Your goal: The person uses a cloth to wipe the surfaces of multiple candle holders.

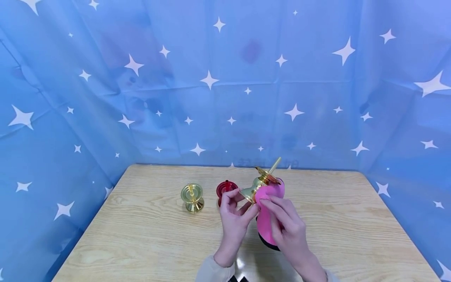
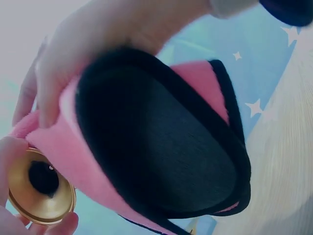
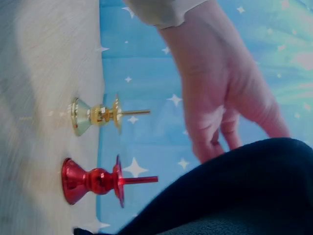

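My left hand (image 1: 235, 223) holds a tilted gold candlestick (image 1: 251, 192) by its flared base, its spike pointing up to the right. In the left wrist view the underside of that base (image 2: 22, 196) shows round and hollow. My right hand (image 1: 290, 227) pinches a pink plush cloth (image 1: 266, 225) with black edging and presses it against the candlestick. The cloth's dark reverse side (image 2: 156, 142) fills the middle of the left wrist view. Below it in the right wrist view, the cloth's dark edge (image 3: 234, 181) hides the left hand's fingertips.
A second gold candlestick (image 1: 194, 199) stands upright on the wooden table (image 1: 141, 235), left of the hands. Close behind the left hand is a red candlestick (image 1: 225, 188), partly hidden in the head view. A blue curtain (image 1: 211, 102) with white stars hangs behind the table.
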Available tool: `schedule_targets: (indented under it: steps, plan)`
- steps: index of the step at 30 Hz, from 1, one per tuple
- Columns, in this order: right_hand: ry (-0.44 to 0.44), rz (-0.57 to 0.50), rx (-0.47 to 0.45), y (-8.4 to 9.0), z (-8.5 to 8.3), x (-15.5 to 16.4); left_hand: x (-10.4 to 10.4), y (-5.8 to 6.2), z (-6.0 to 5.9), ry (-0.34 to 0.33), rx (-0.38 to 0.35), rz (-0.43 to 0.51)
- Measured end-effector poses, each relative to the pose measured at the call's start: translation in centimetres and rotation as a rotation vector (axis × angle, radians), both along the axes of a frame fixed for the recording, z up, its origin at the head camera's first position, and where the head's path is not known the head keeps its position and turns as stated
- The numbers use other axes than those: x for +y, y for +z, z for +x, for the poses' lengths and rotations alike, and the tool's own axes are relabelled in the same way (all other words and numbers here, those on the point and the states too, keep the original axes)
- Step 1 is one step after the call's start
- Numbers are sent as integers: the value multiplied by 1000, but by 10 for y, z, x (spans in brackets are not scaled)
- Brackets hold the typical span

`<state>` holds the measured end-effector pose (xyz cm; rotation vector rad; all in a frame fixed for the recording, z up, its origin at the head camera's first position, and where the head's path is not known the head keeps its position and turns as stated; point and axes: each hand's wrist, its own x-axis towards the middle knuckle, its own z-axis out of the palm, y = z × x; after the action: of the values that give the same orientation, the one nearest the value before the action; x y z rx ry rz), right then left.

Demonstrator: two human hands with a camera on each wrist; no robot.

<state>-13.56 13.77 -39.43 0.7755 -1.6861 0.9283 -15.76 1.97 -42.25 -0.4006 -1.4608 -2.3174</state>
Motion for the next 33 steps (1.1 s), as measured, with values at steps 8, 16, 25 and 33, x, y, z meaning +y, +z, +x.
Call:
schedule_targets:
  steps: [8, 16, 25, 33]
  plan:
    - [132, -170, -314, -22, -2, 10, -6, 4, 3, -50, -88, 57]
    - [421, -657, -998, -21, -14, 17, -9, 12, 9, -218, -146, 76]
    - [547, -789, -1345, -7, -11, 25, -9, 13, 7, -107, -165, 67]
    - [298, -684, -1055, 13, 14, 17, -10, 9, -1, 59, -78, -77]
